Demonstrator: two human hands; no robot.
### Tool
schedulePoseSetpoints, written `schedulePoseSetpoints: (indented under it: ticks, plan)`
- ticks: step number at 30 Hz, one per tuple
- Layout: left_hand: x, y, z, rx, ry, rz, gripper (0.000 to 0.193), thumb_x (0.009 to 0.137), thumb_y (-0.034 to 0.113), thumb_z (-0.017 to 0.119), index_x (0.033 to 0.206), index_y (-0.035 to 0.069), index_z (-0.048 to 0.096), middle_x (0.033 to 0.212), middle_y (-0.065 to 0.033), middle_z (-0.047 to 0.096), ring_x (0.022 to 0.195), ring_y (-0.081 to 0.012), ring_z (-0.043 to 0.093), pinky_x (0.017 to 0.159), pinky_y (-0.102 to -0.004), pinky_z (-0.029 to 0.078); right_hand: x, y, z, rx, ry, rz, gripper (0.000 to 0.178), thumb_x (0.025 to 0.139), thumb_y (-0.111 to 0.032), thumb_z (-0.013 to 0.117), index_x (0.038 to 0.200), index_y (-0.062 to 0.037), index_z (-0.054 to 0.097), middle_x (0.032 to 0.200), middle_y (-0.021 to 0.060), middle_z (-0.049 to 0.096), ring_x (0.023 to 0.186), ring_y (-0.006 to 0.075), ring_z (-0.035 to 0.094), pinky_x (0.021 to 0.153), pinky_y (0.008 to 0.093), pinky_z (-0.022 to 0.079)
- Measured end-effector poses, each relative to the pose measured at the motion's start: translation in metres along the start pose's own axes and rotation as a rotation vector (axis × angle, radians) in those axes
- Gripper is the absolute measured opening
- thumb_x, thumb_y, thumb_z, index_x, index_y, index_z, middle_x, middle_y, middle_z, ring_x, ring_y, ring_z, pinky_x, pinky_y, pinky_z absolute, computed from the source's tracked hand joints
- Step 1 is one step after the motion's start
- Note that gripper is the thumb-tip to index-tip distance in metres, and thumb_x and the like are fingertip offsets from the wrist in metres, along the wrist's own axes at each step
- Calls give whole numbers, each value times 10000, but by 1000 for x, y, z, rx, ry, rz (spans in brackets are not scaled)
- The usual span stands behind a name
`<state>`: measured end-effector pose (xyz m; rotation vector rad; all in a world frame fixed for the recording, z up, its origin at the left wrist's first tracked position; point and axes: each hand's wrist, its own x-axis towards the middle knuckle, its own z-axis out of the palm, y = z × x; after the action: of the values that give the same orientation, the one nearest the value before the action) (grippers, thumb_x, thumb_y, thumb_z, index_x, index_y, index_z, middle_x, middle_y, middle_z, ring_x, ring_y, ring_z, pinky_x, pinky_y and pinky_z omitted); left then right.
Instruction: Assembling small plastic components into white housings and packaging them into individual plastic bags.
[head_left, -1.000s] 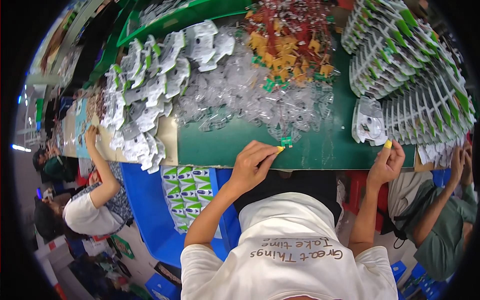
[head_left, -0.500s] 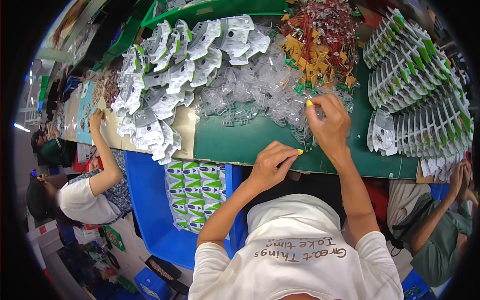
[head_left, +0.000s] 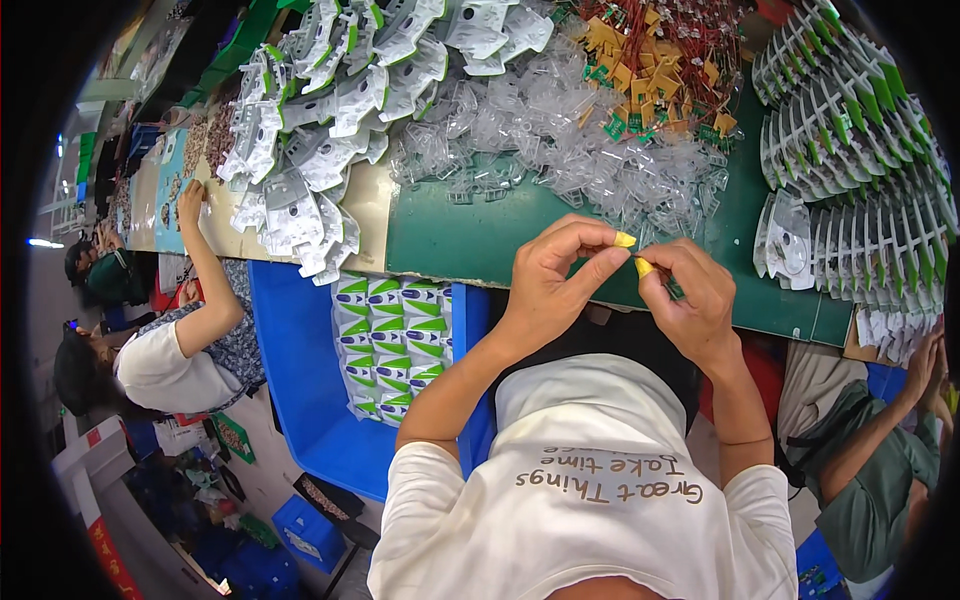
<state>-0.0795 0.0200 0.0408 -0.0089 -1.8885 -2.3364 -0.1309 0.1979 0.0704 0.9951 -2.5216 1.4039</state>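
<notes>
Head view: a green table surface (head_left: 480, 235) spans the work area. A blue bin (head_left: 295, 390) stands at its near edge. On the table, a heap of clear plastic pieces (head_left: 560, 145) lies just beyond the hands. Left hand (head_left: 550, 282): thumb and forefinger nearly together. Right hand (head_left: 700, 302): fingers curled, tips near the left's. Whether either grips a piece cannot be told. Each wears a yellow finger cover (head_left: 625, 240).

T-shirt (head_left: 585, 535): white
Lettering (head_left: 607, 478): brown
Sleeves (head_left: 420, 500): short, 9 and 3 o'clock of lettering
Fingertip covers (head_left: 625, 240): yellow, 12 o'clock
</notes>
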Motion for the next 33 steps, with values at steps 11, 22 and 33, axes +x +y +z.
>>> schedulePoseSetpoints:
  ticks: [11, 22, 33]
  plan:
    - [-6, -3, 6, 70, 78, 51, 208, 842, -96, 721, 1036, -36, 679, 1017, -98, 695, 917, -126, 665, 812, -246, 543, -3, -3, 5, 278, 35, 164, 153, 792, 82, 660, 935, 32, 683, 804, 84, 645, 650, 115, 624, 566, 247, 508]
    - [-10, -12, -4, 4, 0, -161, 223, 853, -5, 754, 1070, -26, 701, 958, -55, 685, 861, -99, 654, 742, -241, 538, 3, 0, -1, 269, -115, 202, 149, 763, 71, 685, 892, 8, 723, 766, 37, 646, 576, 58, 509, 511, 219, 383]
    - [45, 17, -41, -214, -246, -477, 388, 921, 181, 723, 1259, 58, 577, 899, 12, 657, 788, -84, 625, 719, -231, 505, 16, 18, 9, 585, -175, 335, 89, 870, 30, 688, 957, 13, 678, 862, 39, 670, 741, 74, 612, 655, 209, 476]
